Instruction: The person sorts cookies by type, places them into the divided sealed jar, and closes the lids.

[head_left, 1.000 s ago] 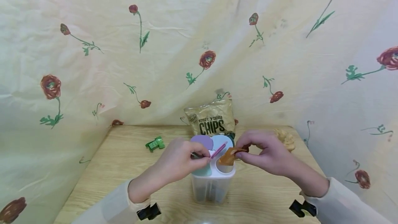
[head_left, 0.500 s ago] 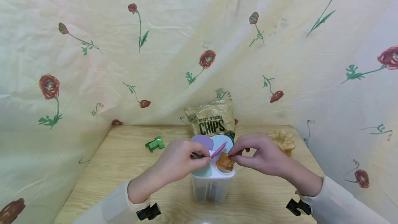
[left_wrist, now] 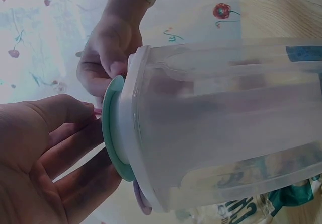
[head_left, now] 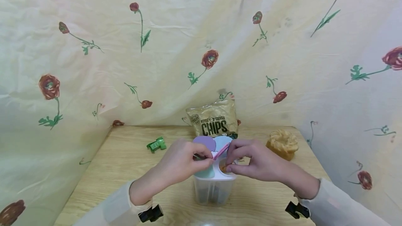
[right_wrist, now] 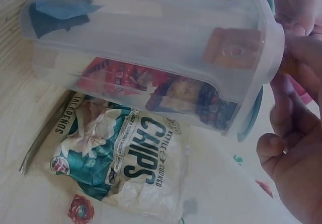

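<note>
A clear plastic container point(head_left: 214, 189) with a white top stands upright mid-table. Purple point(head_left: 204, 143), blue point(head_left: 221, 140) and pale green point(head_left: 205, 174) round lids cover parts of the top. My left hand point(head_left: 185, 159) pinches the edge of a pink lid point(head_left: 221, 151), held tilted up beside the uncovered round opening. Over that opening, my right hand point(head_left: 255, 159) pinches an orange-brown packet point(right_wrist: 232, 49), mostly inside the container. Through the wall, the right wrist view shows a red packet point(right_wrist: 121, 77) and a dark packet point(right_wrist: 186, 95) in another compartment.
A chips bag point(head_left: 214, 121) stands behind the container. At the back left of the wooden table point(head_left: 125, 184) lies a small green wrapped item point(head_left: 156, 145); a tan ruffled round thing point(head_left: 282, 144) sits at the right. Flowered cloth point(head_left: 176, 44) surrounds the table.
My right hand has moved left and slightly down, taking the orange-brown packet from above the opening into it. The tan ruffled thing is now uncovered. My left hand stays with the pink lid.
</note>
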Demonstrator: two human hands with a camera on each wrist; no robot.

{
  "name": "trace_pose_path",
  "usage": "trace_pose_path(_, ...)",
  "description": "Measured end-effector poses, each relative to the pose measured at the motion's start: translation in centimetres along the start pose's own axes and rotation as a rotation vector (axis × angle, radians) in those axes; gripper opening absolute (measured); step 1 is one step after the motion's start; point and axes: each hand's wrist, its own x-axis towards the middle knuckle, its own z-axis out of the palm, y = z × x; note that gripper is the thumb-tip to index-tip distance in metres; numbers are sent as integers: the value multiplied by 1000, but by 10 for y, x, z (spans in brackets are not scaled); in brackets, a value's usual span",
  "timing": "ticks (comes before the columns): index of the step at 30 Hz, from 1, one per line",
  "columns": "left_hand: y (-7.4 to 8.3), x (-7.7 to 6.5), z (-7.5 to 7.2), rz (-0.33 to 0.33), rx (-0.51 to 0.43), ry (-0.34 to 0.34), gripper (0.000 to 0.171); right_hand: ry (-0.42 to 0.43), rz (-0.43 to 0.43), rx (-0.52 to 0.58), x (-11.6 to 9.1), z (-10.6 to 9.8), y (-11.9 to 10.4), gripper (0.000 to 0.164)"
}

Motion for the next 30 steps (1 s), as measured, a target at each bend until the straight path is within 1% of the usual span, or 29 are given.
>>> trace_pose_path(3, 0, 0, 0, 1, 3, 0, 4, -2, -4, -12, 2, 0, 0, 11)
trace_pose_path(9, 0, 0, 1, -9, 4, -3, 4, -46, 0, -10, 3, -1, 0, 6)
trace_pose_path(14, 1, 0, 0, -4, 4, -1, 4, -111, -30, -79, 3, -2, 1, 9)
trace_pose_path(16, 1, 0, 0, -3, 5, -1, 4, -109, -52, -97, 3, -2, 1, 10)
trace_pose_path(21, 1, 1, 1, -5, 9, 0, 4, -28, -93, -84, 3, 1, 2, 11)
trace_pose_path(23, 1, 1, 1, -6, 12, 0, 4, -13, -101, -73, 3, 1, 2, 12)
trace_pose_path(27, 3, 2, 0, -8, 13, -4, 4, -21, -103, -84, 4, -2, -1, 12)
trace_pose_path(30, 3, 2, 0, -8, 14, -8, 4, -28, -69, -87, 4, -6, -4, 11)
